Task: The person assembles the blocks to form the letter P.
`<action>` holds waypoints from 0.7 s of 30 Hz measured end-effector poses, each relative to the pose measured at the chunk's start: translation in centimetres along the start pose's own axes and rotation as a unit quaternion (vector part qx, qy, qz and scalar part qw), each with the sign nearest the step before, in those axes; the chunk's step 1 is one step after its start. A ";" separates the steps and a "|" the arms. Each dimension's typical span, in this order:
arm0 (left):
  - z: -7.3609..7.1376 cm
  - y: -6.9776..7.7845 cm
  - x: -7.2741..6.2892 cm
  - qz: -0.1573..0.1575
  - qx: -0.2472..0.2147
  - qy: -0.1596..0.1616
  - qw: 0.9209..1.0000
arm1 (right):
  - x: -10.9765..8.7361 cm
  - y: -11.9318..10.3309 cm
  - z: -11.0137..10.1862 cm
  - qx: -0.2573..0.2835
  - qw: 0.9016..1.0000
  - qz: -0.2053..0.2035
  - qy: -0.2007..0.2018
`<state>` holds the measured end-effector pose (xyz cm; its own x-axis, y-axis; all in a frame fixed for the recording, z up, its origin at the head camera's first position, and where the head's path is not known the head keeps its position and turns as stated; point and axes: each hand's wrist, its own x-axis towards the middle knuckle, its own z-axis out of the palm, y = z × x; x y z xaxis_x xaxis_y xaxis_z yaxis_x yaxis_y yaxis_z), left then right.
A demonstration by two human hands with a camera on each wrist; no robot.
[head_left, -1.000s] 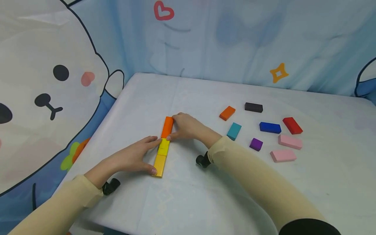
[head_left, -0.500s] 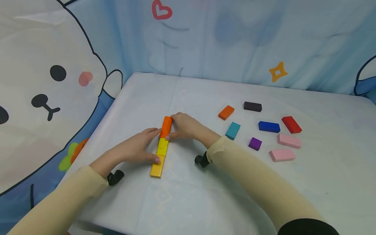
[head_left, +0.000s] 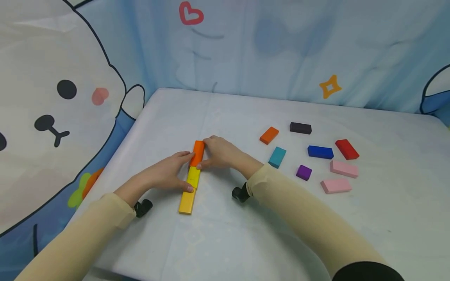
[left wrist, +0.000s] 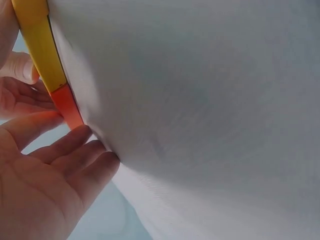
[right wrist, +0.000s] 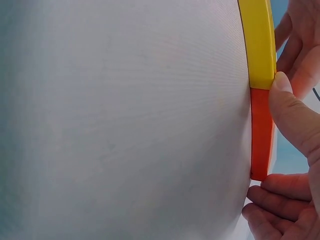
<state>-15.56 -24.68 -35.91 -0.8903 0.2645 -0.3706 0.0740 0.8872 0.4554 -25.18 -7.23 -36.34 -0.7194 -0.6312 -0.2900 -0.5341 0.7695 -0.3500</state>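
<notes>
An orange block, a bright yellow block and a deeper yellow block lie end to end in a row on the white cloth. My right hand holds the orange block from the right, thumb by its joint with the bright yellow one and fingers at its far end. On the left side, my left hand spans part of the row with extended fingers. Its fingertips touch the orange block's side, while its thumb rests where the two yellow blocks meet. In the right wrist view, the right thumb shows at the orange-yellow joint.
To the right lie loose blocks: orange, black, teal, blue, red, purple and two pink ones, a farther pink block and a nearer pink block. A printed curtain hangs behind the table.
My left hand has slid away from me along the row, its thumb moving from the near end of the deeper yellow block to the joint between the yellows. My right hand stays at the orange block.
</notes>
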 end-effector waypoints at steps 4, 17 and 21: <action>0.0 0.2 -0.1 0.001 -0.004 -0.001 1.000 | -0.3 0.1 0.0 0.003 1.000 -0.001 0.002; -0.1 0.5 -0.1 0.002 -0.007 -0.001 1.000 | -0.7 0.3 -0.1 0.005 1.000 -0.006 -0.001; 0.0 0.4 0.0 0.004 -0.006 0.001 1.000 | -0.6 0.6 -0.1 0.007 1.000 -0.016 -0.003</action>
<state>-15.50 -24.38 -35.72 -0.8903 0.2709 -0.3661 0.0756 0.8807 0.4677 -25.13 -6.39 -36.29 -0.6988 -0.6565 -0.2842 -0.5511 0.7473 -0.3712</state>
